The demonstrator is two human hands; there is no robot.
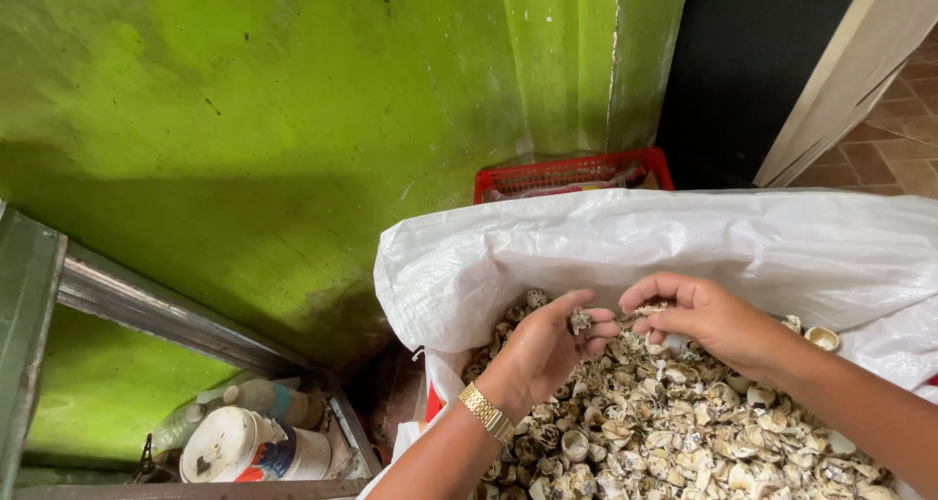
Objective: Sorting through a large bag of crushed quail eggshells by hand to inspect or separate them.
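White sack (684,241): open, rim rolled down, full of shells (684,432).
Left hand (542,349): over the shells, fingers curled, pinching one small shell (580,319); gold watch (487,412) on wrist.
Right hand (708,319): fingers bent down, touching the shells, loosely closed.
Red crate (572,173): behind the sack, against the green wall (293,119).

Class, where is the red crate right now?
In the head view, the red crate sits upper centre, against the green wall, just behind the white sack.

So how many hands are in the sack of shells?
2: the left hand, with a gold watch, pinches a shell; the right hand rests beside it on the shells in the white woven sack.
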